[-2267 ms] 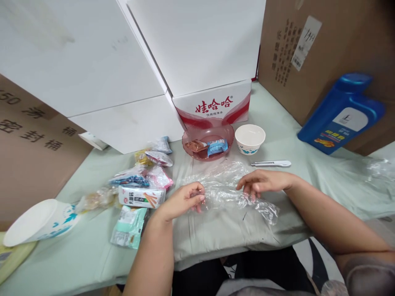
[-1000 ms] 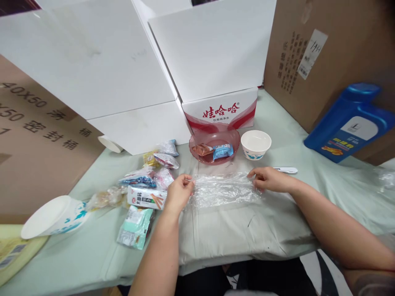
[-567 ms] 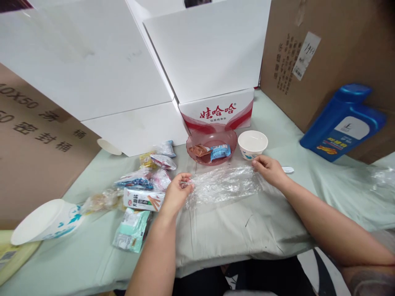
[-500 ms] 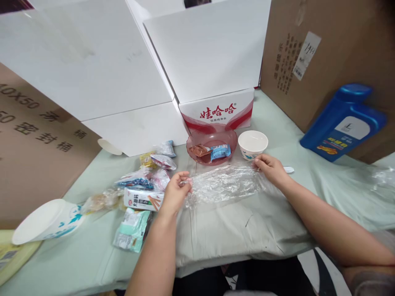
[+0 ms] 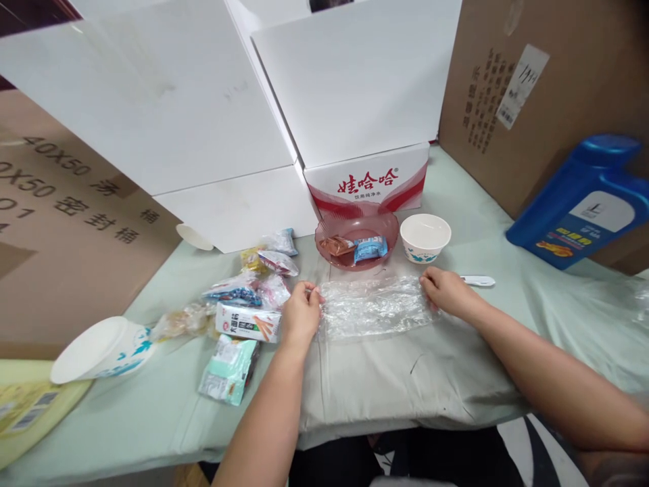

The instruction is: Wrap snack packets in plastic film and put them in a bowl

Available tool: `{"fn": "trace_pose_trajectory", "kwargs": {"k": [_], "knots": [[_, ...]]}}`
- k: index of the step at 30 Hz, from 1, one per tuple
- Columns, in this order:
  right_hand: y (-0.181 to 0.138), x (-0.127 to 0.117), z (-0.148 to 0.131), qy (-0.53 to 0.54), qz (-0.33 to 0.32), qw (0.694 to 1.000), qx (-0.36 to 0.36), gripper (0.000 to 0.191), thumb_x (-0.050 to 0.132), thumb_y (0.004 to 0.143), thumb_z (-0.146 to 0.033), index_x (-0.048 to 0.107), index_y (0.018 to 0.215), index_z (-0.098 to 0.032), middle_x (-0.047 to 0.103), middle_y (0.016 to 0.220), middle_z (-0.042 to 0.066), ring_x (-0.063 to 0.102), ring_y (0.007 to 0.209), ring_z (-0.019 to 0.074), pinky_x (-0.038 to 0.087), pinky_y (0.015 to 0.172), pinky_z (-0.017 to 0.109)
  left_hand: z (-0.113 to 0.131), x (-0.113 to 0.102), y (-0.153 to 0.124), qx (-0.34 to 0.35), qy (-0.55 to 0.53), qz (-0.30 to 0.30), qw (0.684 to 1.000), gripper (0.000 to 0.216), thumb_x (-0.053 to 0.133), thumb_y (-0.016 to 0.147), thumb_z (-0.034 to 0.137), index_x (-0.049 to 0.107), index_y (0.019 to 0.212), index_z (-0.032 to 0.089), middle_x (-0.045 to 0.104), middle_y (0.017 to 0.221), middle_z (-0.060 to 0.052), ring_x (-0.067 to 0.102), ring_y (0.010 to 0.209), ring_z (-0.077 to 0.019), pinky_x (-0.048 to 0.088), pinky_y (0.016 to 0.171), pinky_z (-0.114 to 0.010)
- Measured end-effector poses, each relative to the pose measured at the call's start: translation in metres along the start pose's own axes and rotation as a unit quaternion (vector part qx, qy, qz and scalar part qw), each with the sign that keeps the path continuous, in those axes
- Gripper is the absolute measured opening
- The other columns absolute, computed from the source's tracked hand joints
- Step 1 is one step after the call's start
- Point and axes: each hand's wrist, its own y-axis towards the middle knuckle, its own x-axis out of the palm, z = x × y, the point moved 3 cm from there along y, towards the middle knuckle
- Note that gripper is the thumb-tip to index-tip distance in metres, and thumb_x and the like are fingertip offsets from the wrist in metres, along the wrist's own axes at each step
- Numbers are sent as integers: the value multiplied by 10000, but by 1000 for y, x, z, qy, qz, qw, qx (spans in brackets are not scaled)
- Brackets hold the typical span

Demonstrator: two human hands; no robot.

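A clear, crinkled plastic bag point(image 5: 375, 308) lies stretched between my two hands over the cloth. My left hand point(image 5: 303, 311) pinches its left end, fingers closed. At the other end my right hand point(image 5: 446, 292) grips the right edge, also with closed fingers. Just behind the bag is a pink scalloped dish point(image 5: 324, 250) holding a brown packet point(image 5: 337, 245) and a blue packet point(image 5: 370, 249). To the right of the dish stands a white paper bowl point(image 5: 426, 238) with blue leaf print. A white-handled item point(image 5: 479, 281) lies partly behind my right hand.
Several snack packets, including a white box-like pack point(image 5: 248, 322) and a green packet point(image 5: 229, 368), lie left of my left hand. Tilted paper bowls point(image 5: 91, 352) sit farther left. A blue bottle point(image 5: 578, 203) stands at right. White boxes point(image 5: 355, 88) and brown cartons point(image 5: 532, 88) wall the table.
The plastic bag now lies flatter and straighter between my hands. My right hand has come down slightly, away from the paper bowl. The whole view has shifted a little.
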Motion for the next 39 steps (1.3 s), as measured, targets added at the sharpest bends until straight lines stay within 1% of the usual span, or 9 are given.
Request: {"fn": "trace_pose_trajectory", "kwargs": {"k": [8, 13, 16, 19, 23, 27, 29, 34, 39], "knots": [[-1, 2, -2, -256, 27, 966, 0, 275, 356, 955, -314, 595, 979, -180, 717, 903, 142, 667, 823, 268, 369, 629, 317, 14, 5, -5, 29, 250, 6, 968, 159, 510, 894, 315, 594, 986, 217, 676, 842, -77, 650, 797, -257, 425, 661, -310], [-3, 4, -6, -264, 25, 964, -6, 254, 392, 950, -344, 577, 993, -175, 709, 924, 146, 667, 847, 281, 387, 653, 329, 32, 1, -22, 237, 194, 118, 945, 234, 505, 896, 265, 629, 1065, 160, 611, 1111, -154, 561, 1077, -292, 420, 932, -403], [-3, 3, -5, -268, 23, 963, -9, 273, 415, 946, -384, 577, 997, -171, 704, 920, 149, 665, 854, 288, 400, 665, 336, 37, 17, -31, 354, 168, -42, 919, 265, 507, 919, 316, 639, 1114, 194, 641, 1110, -112, 555, 1108, -266, 405, 995, -410], [-3, -4, -1, -273, 50, 961, 3, 275, 450, 931, -375, 586, 1020, -152, 694, 942, 157, 658, 851, 298, 417, 673, 353, 33, 34, -37, 386, 198, -194, 880, 482, 561, 895, 431, 524, 1329, 223, 520, 1385, -113, 420, 1315, -300, 322, 1091, -489], [-9, -16, -9, -186, 146, 967, -100, 241, 484, 926, -332, 625, 1040, -173, 661, 1056, 147, 598, 1002, 291, 435, 802, 373, 27, 40, -37, 363, 230, -232, 872, 639, 516, 892, 550, 396, 1443, 249, 324, 1542, -126, 228, 1439, -332, 180, 1146, -575], [-20, -2, -27, -84, -51, 926, -364, 297, 595, 873, -465, 683, 1006, -214, 644, 1027, 99, 575, 985, 234, 429, 860, 335, 25, 41, -36, 351, 237, -251, 870, 709, 528, 867, 594, 356, 1465, 255, 261, 1570, -128, 159, 1461, -335, 134, 1155, -578], [-22, 1, -26, -107, -129, 912, -374, 378, 669, 798, -527, 699, 985, -200, 631, 953, 94, 576, 909, 233, 435, 809, 339, 24, 39, -34, 342, 239, -255, 872, 741, 575, 837, 592, 353, 1464, 264, 258, 1572, -123, 136, 1464, -344, 111, 1151, -591], [-21, -12, -20, -112, -119, 916, -367, 427, 732, 731, -519, 687, 1001, -191, 604, 1011, 99, 548, 957, 248, 418, 833, 355, 34, 22, -34, 353, 167, -196, 899, 615, 686, 777, 489, 526, 1314, 237, 426, 1443, -126, 313, 1370, -338, 225, 1121, -543], [-25, -8, -24, -113, -187, 901, -376, 42, 658, 779, -195, 688, 806, -184, 629, 831, 53, 558, 834, 197, 413, 755, 302, 44, 12, -42, 339, 132, -319, 875, 356, 832, 604, 433, 644, 797, 201, 594, 932, -41, 526, 951, -237, 451, 832, -349]]}}
